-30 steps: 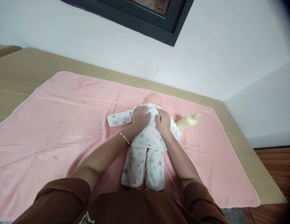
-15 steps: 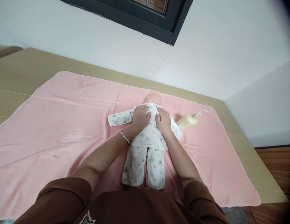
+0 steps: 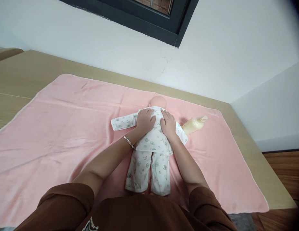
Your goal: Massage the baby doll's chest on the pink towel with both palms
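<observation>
The pink blanket (image 3: pixel 67 128) and the pajama-clad baby doll (image 3: pixel 153 141) lying on it look unchanged from half a second ago; the left hand (image 3: pixel 145 122) and right hand (image 3: pixel 168 124) still rest spread over its torso, ungripping.

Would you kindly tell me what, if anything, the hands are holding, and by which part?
Nothing appears gripped: the left hand and the right hand rest on the doll, one at each side of its clothed upper body.
</observation>
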Demonstrator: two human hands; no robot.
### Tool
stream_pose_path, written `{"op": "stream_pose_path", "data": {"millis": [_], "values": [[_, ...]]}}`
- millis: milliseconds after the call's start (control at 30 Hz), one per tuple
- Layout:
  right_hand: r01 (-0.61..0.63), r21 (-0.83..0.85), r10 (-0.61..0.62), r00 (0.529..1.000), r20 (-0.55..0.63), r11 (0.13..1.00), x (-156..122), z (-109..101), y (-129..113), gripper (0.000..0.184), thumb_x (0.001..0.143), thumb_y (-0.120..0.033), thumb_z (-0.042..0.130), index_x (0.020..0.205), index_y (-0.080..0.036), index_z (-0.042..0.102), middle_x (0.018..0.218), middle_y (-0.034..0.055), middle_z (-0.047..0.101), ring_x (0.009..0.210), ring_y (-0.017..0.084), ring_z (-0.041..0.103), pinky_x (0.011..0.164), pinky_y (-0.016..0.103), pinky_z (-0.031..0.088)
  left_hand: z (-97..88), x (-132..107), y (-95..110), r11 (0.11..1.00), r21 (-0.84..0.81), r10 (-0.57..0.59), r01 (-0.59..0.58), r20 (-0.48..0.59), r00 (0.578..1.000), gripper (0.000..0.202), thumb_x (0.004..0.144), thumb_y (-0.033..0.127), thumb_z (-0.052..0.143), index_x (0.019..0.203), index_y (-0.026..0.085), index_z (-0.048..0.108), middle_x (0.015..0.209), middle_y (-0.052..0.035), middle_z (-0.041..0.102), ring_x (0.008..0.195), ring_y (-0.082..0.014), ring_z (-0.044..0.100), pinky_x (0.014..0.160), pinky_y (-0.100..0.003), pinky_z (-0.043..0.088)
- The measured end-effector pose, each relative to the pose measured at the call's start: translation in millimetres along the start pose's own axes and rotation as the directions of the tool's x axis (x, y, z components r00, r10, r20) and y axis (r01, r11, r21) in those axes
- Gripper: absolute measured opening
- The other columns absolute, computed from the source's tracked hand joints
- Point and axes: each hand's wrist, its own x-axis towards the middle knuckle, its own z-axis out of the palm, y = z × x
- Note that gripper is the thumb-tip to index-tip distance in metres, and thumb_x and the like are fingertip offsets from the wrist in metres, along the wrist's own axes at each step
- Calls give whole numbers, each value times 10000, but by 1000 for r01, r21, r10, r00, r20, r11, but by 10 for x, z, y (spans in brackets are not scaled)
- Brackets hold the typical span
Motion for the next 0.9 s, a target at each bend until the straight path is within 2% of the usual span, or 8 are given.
{"op": "stream_pose_path", "data": {"millis": [167,267,367,467,600,667,800,900], "values": [[7,2,-7,1000,24,1000,13,-22,-10,520,932,-231,364,1445,-209,448,1517,85,430,1422,284,356,1164,544,265,31,-2,-20,1000,3,25,-25,-15,1000,330,850,264,522,1147,173,635,1220,-107,670,1181,-281,573,1073,-464,397],[36,14,-36,999,-1,999,10,-25,-5,513,925,-213,372,1428,-208,473,1505,89,446,1414,277,376,1155,539,283,51,2,-33,999,-22,29,-30,-43,999,311,840,246,536,1119,166,647,1213,-105,679,1186,-267,580,1090,-455,392],[90,46,-85,992,-91,995,-12,-4,0,467,915,-202,388,1347,-198,564,1424,93,543,1355,259,463,1133,512,330,40,-6,-27,998,-38,56,-59,-72,996,258,844,235,535,1066,182,654,1157,-90,699,1130,-249,607,1048,-430,432],[131,74,-110,965,-238,989,-58,31,-8,373,905,-210,426,1171,-190,686,1231,92,686,1229,232,588,1098,453,390,3,-34,0,998,4,63,-63,-96,993,172,866,251,517,946,195,659,1007,-92,714,1006,-250,630,935,-414,485],[99,79,-65,933,-353,992,-109,61,-35,301,902,-243,462,1023,-204,736,1050,78,751,1090,228,667,1044,414,446,-34,-65,31,997,64,48,-41,-103,994,163,875,265,508,843,184,646,893,-105,695,931,-257,617,873,-401,489],[65,70,-39,943,-331,995,-102,57,-38,317,895,-248,462,1070,-203,722,1108,82,735,1115,236,652,1046,421,443,-36,-60,32,997,62,43,-38,-90,995,170,870,257,511,915,171,650,958,-111,694,973,-261,608,908,-408,475],[103,33,-97,983,-155,994,-36,31,-9,468,860,-183,420,1290,-197,606,1346,85,613,1299,258,520,1113,491,356,-25,-23,13,988,25,150,-151,8,989,321,900,232,451,1175,160,600,1221,-116,644,1167,-262,552,1060,-449,379],[152,37,-146,981,-126,988,-21,28,2,491,841,-156,408,1289,-197,603,1354,80,607,1313,245,505,1117,483,346,-21,-14,3,983,-15,182,-182,27,983,313,908,206,427,1168,190,599,1218,-86,646,1177,-236,546,1080,-437,357]]}}
